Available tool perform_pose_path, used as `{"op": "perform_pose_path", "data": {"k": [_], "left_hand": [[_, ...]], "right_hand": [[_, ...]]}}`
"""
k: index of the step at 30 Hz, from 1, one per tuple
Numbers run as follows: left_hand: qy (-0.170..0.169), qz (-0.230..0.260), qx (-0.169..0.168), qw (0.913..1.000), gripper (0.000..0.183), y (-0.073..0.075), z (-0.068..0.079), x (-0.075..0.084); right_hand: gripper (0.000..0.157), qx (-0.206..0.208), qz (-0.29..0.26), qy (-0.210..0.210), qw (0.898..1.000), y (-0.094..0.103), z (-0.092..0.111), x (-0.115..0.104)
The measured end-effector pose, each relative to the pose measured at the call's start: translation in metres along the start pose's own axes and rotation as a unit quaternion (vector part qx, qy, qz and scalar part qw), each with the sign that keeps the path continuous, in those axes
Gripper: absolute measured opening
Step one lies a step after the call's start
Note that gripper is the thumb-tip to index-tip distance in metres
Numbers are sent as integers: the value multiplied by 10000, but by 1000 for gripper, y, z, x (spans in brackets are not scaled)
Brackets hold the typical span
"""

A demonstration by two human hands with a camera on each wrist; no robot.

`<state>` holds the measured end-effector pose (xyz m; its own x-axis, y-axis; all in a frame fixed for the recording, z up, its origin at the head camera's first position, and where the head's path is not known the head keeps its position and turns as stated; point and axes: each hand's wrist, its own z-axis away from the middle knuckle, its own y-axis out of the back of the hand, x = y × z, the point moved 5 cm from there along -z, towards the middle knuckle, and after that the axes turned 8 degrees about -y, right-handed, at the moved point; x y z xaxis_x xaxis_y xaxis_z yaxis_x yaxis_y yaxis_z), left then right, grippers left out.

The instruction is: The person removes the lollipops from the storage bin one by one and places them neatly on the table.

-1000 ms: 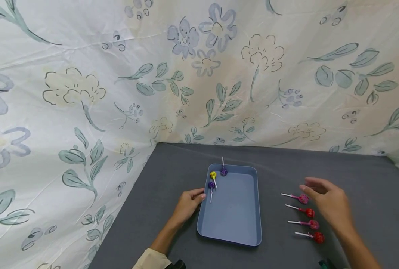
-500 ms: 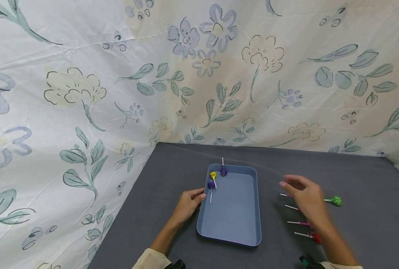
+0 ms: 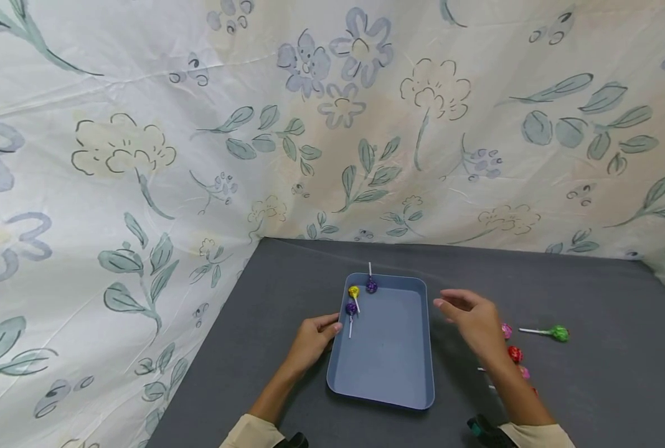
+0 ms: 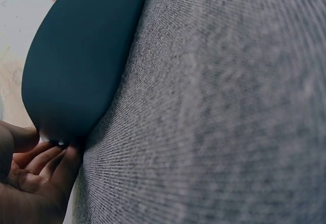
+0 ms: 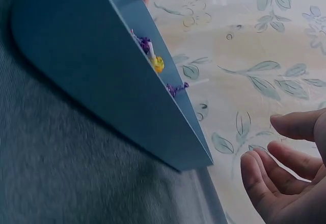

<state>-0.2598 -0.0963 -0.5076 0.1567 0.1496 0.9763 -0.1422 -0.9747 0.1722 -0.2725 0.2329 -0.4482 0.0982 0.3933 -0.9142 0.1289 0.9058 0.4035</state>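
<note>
My left hand [image 3: 310, 341] holds the left wall of a shallow blue tray [image 3: 391, 373], thumb at the rim; the left wrist view shows the fingers [image 4: 43, 165] pinching its edge. Inside the tray, toward the far left, lie a yellow lollipop [image 3: 354, 291] and a purple lollipop [image 3: 351, 308]. Another purple lollipop [image 3: 371, 285] leans at the far wall, its stick poking over the rim. Just right of the tray hovers my right hand [image 3: 472, 320], fingers loosely bent with a gap to the thumb. Nothing sits between them in the right wrist view.
On the dark grey table [image 3: 299, 274], right of the tray, lie a pink lollipop [image 3: 507, 330], a red lollipop [image 3: 515, 354] and others partly hidden by my right forearm. A green lollipop [image 3: 559, 333] is farther right. Floral cloth [image 3: 332, 155] hangs behind and along the left.
My right hand has moved left, from over the pink lollipop to beside the tray's right rim. The green lollipop has come into view behind it. My left hand stays on the tray.
</note>
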Motion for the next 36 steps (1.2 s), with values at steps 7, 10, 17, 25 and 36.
{"op": "perform_pose_path", "data": {"k": [7,10,17,25,36], "left_hand": [[8,-24,1,10000,39,0,1,-2],[6,-31,-5,10000,39,1,1,-1],[-39,-59,0,10000,39,1,1,-1],[-17,-122,16,9999,39,1,1,-1],[-36,-137,-4,9999,39,1,1,1]], "right_hand": [[46,-115,-56,-175,9998,-16,0,-8],[45,-150,-134,-226,9995,-21,0,-12],[41,-179,-255,-181,9994,-32,-5,-17],[39,-255,-437,-271,9984,-40,-10,-21],[40,-271,-597,-311,9974,-52,-19,-25]]}}
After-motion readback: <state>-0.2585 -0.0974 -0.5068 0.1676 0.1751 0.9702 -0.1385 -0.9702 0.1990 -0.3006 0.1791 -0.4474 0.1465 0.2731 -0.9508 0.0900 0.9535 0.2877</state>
